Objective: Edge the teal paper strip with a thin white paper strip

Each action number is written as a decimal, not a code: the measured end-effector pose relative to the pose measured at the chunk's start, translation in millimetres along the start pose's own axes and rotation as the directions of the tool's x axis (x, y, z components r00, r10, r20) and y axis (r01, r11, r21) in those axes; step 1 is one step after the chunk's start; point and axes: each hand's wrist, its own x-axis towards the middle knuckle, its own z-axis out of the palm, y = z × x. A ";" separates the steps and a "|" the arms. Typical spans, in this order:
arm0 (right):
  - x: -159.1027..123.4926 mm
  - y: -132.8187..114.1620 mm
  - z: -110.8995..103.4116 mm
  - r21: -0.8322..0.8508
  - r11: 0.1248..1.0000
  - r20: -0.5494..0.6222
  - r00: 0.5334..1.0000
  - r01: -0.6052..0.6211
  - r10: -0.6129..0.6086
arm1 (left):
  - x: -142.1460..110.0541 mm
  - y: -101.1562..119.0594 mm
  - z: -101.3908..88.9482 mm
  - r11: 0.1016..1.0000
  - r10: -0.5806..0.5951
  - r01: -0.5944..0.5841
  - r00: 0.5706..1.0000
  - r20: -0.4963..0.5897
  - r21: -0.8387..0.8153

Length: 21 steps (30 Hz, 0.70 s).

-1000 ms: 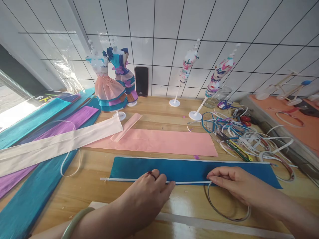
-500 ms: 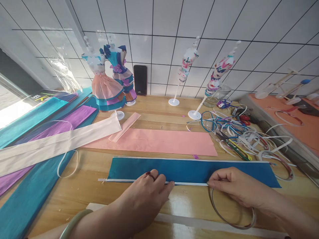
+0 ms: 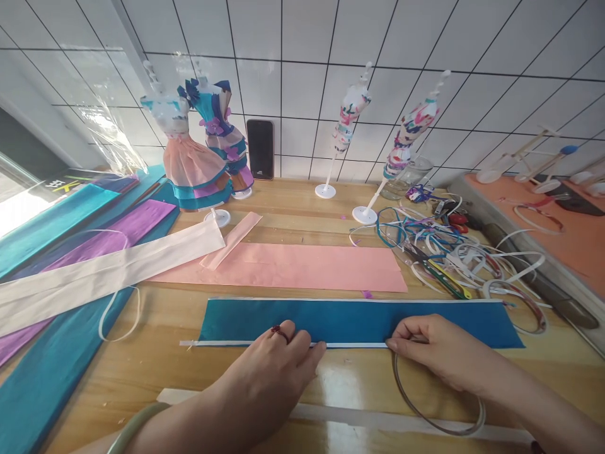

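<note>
A long blue paper strip lies flat on the wooden table, with a thin white tape along its near edge. My left hand, wearing a red ring and a green bangle, presses flat on the near edge, fingers stretched out. My right hand has its fingers pressed together on the tape at the strip's near edge. A curl of white backing loops from under the right hand.
A pink paper strip lies behind the blue one. Cream, purple and teal sheets cover the left. Dressed mannequins, two bare ones, a phone stand by the tiled wall. Tangled ribbon scraps and scissors sit right.
Both hands stay on the strip's near edge. The camera view has shifted slightly, and the backing curl under my right hand has grown a little longer.
</note>
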 end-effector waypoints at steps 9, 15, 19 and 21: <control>-1.0 -7.5 -1.3 -0.149 0.984 -0.089 0.990 0.094 -0.108 | -0.6 0.1 1.7 1.000 -0.024 0.024 1.000 0.008 -0.017; -4.2 -14.9 -1.6 -0.243 0.968 -0.086 0.993 0.059 -0.082 | -1.5 1.7 3.2 1.000 -0.016 0.016 1.000 -0.024 0.025; -4.4 -15.1 -2.3 -0.255 0.965 -0.081 0.993 0.066 -0.089 | -2.2 2.4 6.3 0.998 -0.003 0.006 0.999 -0.052 0.065; -4.1 -15.4 -3.0 -0.270 0.961 -0.077 0.993 0.066 -0.090 | -2.3 2.5 6.9 0.997 0.007 -0.003 0.999 -0.053 0.080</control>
